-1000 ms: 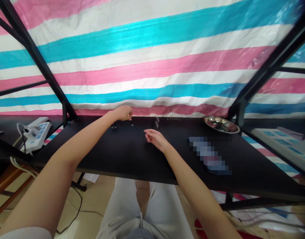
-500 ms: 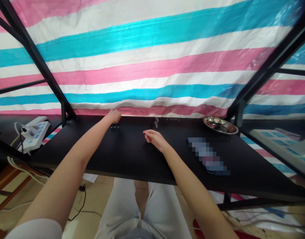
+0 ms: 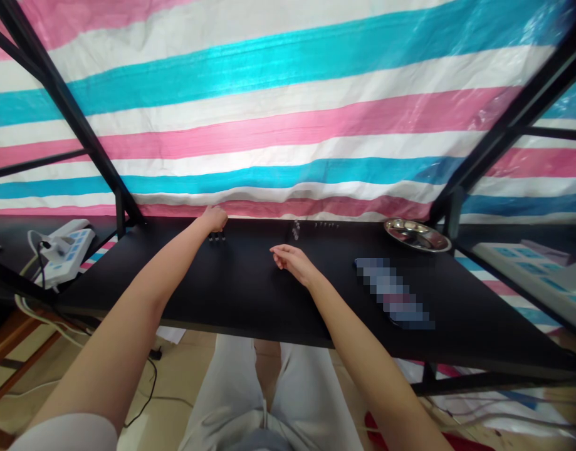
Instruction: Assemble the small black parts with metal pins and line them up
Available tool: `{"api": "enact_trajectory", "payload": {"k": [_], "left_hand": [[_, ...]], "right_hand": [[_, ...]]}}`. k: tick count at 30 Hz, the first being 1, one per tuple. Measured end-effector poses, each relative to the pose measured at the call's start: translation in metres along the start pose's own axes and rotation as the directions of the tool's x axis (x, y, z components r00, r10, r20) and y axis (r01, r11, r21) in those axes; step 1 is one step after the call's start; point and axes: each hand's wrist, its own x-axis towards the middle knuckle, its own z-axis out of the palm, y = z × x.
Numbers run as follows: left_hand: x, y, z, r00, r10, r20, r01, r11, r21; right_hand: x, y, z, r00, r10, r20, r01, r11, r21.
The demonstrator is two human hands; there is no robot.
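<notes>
Glare brightened the striped sheet [image 3: 235,72]; the tabletop [image 3: 250,288] lay dark; the plate [image 3: 417,236] gleamed; coarse pixels masked one item [image 3: 393,293]; edges looked stretched.

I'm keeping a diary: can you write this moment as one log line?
left hand: by small black pieces | right hand: fingers curled | shiny plate: right side of table

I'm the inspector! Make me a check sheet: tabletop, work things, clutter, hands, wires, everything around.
Surface: black tabletop.
Job's things: small dark pieces with pale tips, by the left hand; a pale cluster and a row of tiny bits toward the back edge.
Clutter: metal plate and pixelated blue item, right side.
Hands: left at the dark pieces, grip hidden; right hand, fingers drawn together, no held item seen.
Cables: white cables, left; black cable, floor.
Surroundings: striped sheet behind; power strip, left.
</notes>
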Motion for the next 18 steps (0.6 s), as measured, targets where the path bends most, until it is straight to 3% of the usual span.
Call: {"api": "enact_trajectory", "payload": {"k": [13, 16, 18], "left_hand": [[-0.002, -0.0018, -0.0015, 1.0, -0.007, 0.012, 0.007, 1.0, -0.009], [-0.0016, -0.0009, -0.0038, 1.0, -0.001, 0.003, 0.001, 1.0, 0.012], [-0.0018, 0.0034, -0.0051, 0.998, 0.044, -0.055, -0.042, 0.999, 0.025]], "right_hand": [[-0.0004, -0.0003, -0.0002, 1.0, -0.008, -0.003, 0.007, 0.999, -0.043], [0.0005, -0.0011, -0.0031, 0.999, -0.021, -0.03, 0.016, 0.987, -0.159], [0.0013, -0.0008, -0.0065, 0.99, -0.089, -0.107, 0.046, 0.934, -0.354]]}}
